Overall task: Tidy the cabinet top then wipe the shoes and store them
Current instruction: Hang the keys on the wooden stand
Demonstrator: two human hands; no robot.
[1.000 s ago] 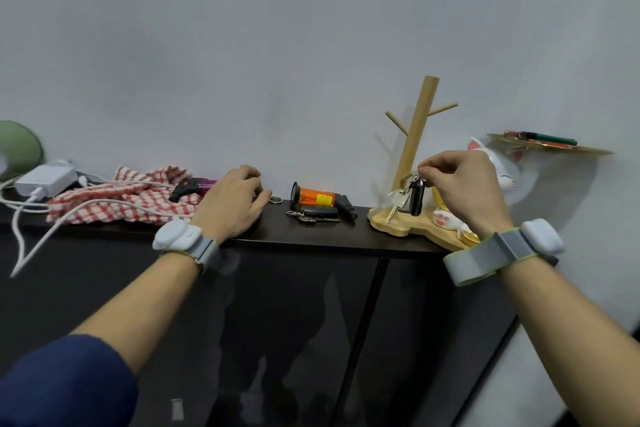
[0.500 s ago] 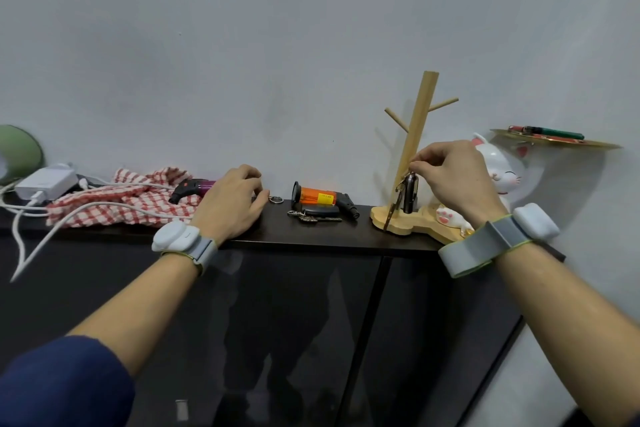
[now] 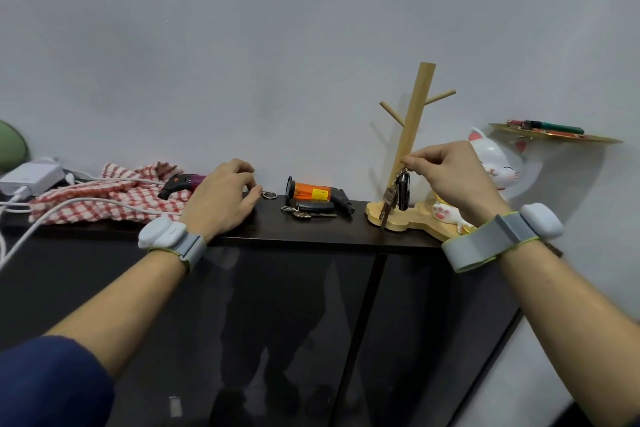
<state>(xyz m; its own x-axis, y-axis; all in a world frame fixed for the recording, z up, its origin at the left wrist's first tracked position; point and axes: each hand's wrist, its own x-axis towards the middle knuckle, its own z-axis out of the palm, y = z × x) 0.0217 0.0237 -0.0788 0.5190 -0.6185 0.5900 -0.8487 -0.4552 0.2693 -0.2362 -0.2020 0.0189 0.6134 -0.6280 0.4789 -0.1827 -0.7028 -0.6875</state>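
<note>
My right hand (image 3: 450, 177) pinches the ring of a key bunch (image 3: 396, 192) with a black fob, held against the trunk of the wooden peg stand (image 3: 412, 135) so the keys dangle over its base. My left hand (image 3: 221, 198) rests with curled fingers on the dark cabinet top (image 3: 263, 229); a small metal ring (image 3: 268, 195) lies at its fingertips. A second key bunch with a fob (image 3: 310, 211) lies beside an orange lighter-torch (image 3: 311, 193). A red checked cloth (image 3: 107, 194) lies at the left with a purple-black torch (image 3: 181, 182) on it.
A white charger (image 3: 29, 175) and white cables (image 3: 69, 206) trail over the cloth and off the left edge. A white lucky-cat figure (image 3: 495, 163) stands behind the stand's base. A small wall shelf (image 3: 557, 137) holds pens. Dark glass cabinet doors (image 3: 287, 322) are below.
My right hand lifted the key bunch from above the stand's base up to the trunk, toward a low peg. My left hand stayed on the cabinet top.
</note>
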